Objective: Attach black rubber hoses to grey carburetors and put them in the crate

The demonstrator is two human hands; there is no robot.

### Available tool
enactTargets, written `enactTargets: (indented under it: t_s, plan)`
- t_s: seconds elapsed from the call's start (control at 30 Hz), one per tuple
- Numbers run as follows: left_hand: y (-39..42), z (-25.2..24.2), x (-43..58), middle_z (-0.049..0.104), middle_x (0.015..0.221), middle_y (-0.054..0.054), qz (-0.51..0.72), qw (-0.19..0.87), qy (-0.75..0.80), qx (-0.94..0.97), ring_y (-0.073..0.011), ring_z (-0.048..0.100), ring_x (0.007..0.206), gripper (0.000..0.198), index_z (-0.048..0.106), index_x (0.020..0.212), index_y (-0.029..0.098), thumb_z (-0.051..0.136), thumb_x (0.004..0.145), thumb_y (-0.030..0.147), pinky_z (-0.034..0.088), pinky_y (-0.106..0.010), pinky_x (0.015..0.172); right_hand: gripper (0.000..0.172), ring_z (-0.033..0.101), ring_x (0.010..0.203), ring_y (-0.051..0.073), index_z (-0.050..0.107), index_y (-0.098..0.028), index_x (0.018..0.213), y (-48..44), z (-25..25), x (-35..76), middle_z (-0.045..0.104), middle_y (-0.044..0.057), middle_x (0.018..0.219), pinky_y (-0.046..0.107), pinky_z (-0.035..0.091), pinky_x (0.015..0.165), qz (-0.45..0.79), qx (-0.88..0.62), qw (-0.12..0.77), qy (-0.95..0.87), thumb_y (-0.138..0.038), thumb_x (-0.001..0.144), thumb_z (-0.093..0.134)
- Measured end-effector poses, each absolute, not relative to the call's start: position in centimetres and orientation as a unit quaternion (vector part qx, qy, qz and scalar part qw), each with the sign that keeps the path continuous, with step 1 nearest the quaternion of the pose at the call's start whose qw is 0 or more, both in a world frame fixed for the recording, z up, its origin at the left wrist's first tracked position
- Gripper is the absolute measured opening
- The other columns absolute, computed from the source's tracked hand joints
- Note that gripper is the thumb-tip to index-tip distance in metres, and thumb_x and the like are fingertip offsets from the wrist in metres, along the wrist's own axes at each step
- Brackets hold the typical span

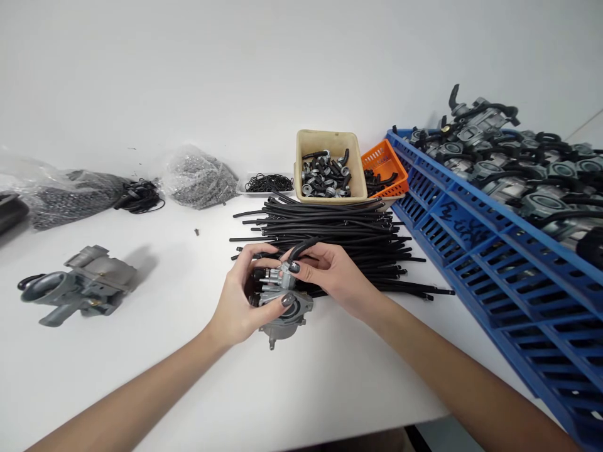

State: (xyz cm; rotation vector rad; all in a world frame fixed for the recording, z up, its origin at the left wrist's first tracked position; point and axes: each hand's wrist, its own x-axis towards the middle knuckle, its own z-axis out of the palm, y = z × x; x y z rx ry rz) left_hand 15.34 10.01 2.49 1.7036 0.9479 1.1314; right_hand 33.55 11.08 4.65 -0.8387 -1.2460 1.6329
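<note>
Left hand: your left hand (242, 295) is closing its grip around the small grey metal carburetor (284, 307), with the thumb lying across the front and the fingers curling behind.
Right hand: your right hand (336, 273) is pinching the short curved black rubber hose (302, 247), its grip closing on the hose's lower end right at the carburetor's top.
Carburetor: it is sitting between both hands, low over the white desk (330, 370), just in front of the pile of long black rubber hoses (348, 235).
Behind the pile: a beige plastic bin of small metal fittings (330, 164) is standing beside an orange plastic basket (384, 168).
To your right: a blue slatted plastic crate (494, 270) is carrying finished carburetors with hoses (513, 157).
To your left: a second grey carburetor (80, 285) is lying alone, well apart from your hands.
Far edge: clear bags of small parts (200, 179) are lying near a white tray of black rings (268, 183).
</note>
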Motion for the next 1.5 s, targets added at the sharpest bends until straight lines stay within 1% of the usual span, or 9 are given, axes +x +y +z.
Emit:
enactTargets:
  t_s: [0.2,0.37,0.63,0.83,1.0,1.17,1.33,1.43,1.5]
  plan:
    - [10.04,2.5,15.28,0.06,0.1,-0.005,0.452,0.415,0.399,0.681,-0.0238,0.062,0.091,0.062,0.046,0.115,0.022,0.077,0.066,0.043,0.05,-0.032,0.074,0.034,0.06,0.077,0.015,0.075,-0.02,0.09,11.02,4.79,33.71,0.068,0.003,0.081,0.03,0.048,0.073,0.636,-0.317,0.434,-0.555,-0.051,0.074,0.073]
    - [10.03,2.65,15.36,0.062,0.098,-0.005,0.449,0.427,0.392,0.68,-0.0235,0.063,0.087,0.062,0.045,0.115,0.022,0.076,0.066,0.044,0.05,-0.033,0.073,0.035,0.061,0.081,0.016,0.075,-0.021,0.092,11.17,4.94,33.88,0.069,0.003,0.086,0.032,0.048,0.078,0.628,-0.291,0.425,-0.584,-0.052,0.079,0.068]
    - [9.97,2.49,15.31,0.065,0.096,-0.005,0.443,0.435,0.385,0.682,-0.0249,0.065,0.088,0.064,0.044,0.117,0.023,0.078,0.064,0.038,0.052,-0.034,0.074,0.037,0.058,0.074,0.013,0.064,-0.018,0.079,11.1,4.7,33.5,0.064,0.0,0.079,0.027,0.048,0.07,0.656,-0.357,0.423,-0.514,-0.038,0.058,0.087]
    - [10.07,2.39,15.21,0.065,0.095,-0.005,0.467,0.428,0.395,0.666,-0.0255,0.065,0.089,0.064,0.045,0.117,0.023,0.077,0.065,0.042,0.052,-0.034,0.073,0.033,0.059,0.081,0.015,0.068,-0.017,0.087,11.31,4.85,34.08,0.065,0.002,0.085,0.031,0.046,0.082,0.708,-0.274,0.412,-0.503,-0.047,0.074,0.075]
    - [10.1,2.46,15.25,0.066,0.094,-0.005,0.471,0.429,0.391,0.664,-0.0252,0.066,0.088,0.064,0.044,0.117,0.024,0.077,0.065,0.042,0.052,-0.033,0.071,0.024,0.06,0.081,0.014,0.061,-0.018,0.079,11.33,4.85,34.35,0.066,0.001,0.086,0.029,0.047,0.079,0.72,-0.28,0.423,-0.473,-0.032,0.071,0.079]
    - [9.83,2.5,15.42,0.066,0.094,-0.005,0.461,0.427,0.389,0.673,-0.0238,0.065,0.086,0.067,0.043,0.119,0.023,0.079,0.064,0.037,0.052,-0.033,0.074,0.038,0.06,0.08,0.013,0.066,-0.02,0.099,10.97,4.82,33.74,0.065,0.002,0.095,0.027,0.048,0.074,0.692,-0.302,0.417,-0.506,-0.03,0.067,0.083]
    - [9.82,2.46,15.33,0.067,0.096,-0.005,0.469,0.438,0.39,0.66,-0.0224,0.067,0.081,0.072,0.039,0.123,0.025,0.079,0.065,0.038,0.053,-0.033,0.072,0.027,0.059,0.08,0.015,0.068,-0.016,0.083,11.15,4.52,33.82,0.065,0.003,0.084,0.031,0.047,0.077,0.7,-0.293,0.413,-0.503,-0.041,0.074,0.075]
    - [9.96,2.39,15.26,0.069,0.097,-0.005,0.482,0.448,0.386,0.647,-0.0223,0.067,0.081,0.07,0.038,0.122,0.025,0.078,0.066,0.04,0.054,-0.032,0.07,0.026,0.06,0.082,0.013,0.062,-0.017,0.072,11.34,4.55,34.01,0.065,0.002,0.088,0.028,0.046,0.079,0.72,-0.275,0.438,-0.463,-0.036,0.07,0.08]
    - [9.95,2.38,15.29,0.069,0.097,-0.006,0.483,0.444,0.39,0.646,-0.0236,0.068,0.085,0.07,0.039,0.122,0.025,0.078,0.066,0.04,0.054,-0.032,0.071,0.028,0.06,0.082,0.012,0.062,-0.018,0.078,11.3,4.69,33.92,0.065,0.001,0.09,0.027,0.047,0.078,0.72,-0.284,0.439,-0.456,-0.031,0.065,0.084]
